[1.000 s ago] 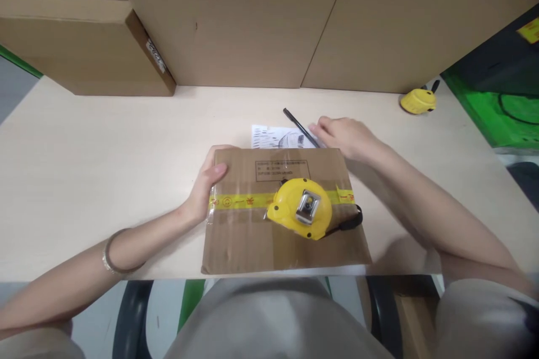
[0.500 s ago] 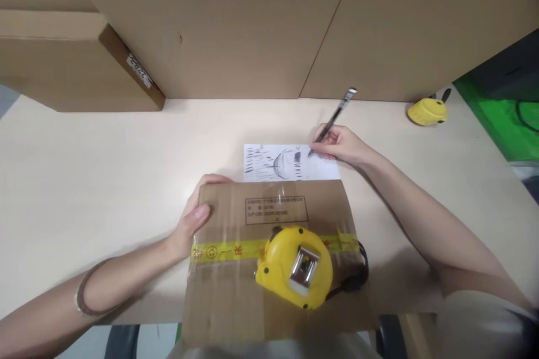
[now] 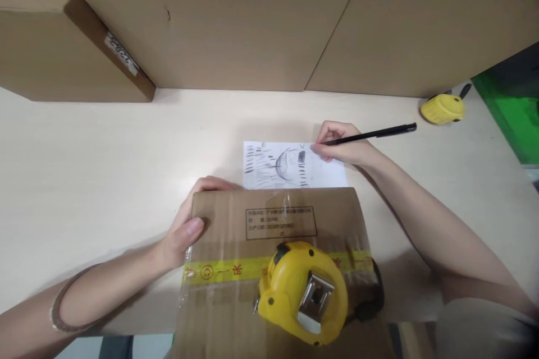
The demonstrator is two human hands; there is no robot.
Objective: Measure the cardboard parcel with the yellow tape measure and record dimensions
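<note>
My left hand (image 3: 191, 221) grips the left edge of a cardboard box (image 3: 227, 303), thumb on its top face and fingers along the far side. A yellow tape measure (image 3: 305, 294) with a metal clip lies on the box, across a strip of yellow printed tape (image 3: 219, 270). Beyond the box is a white sheet of paper (image 3: 263, 165) with pen marks and a drawing, its near part hidden by the box. In my right hand (image 3: 343, 143) is a black pen (image 3: 387, 131), held low over the right side of the paper and tilted far to the right.
Tall cardboard boxes (image 3: 236, 28) stand along the back of the pale table (image 3: 105, 162). A smaller carton (image 3: 37, 50) with a handwritten label is at the back left. Another yellow tape measure (image 3: 442, 109) sits at the back right.
The pen has swung from steeply upright to nearly flat, its back end now pointing right. The view has shifted slightly, and the box with its tape measure appears nearer and lower.
</note>
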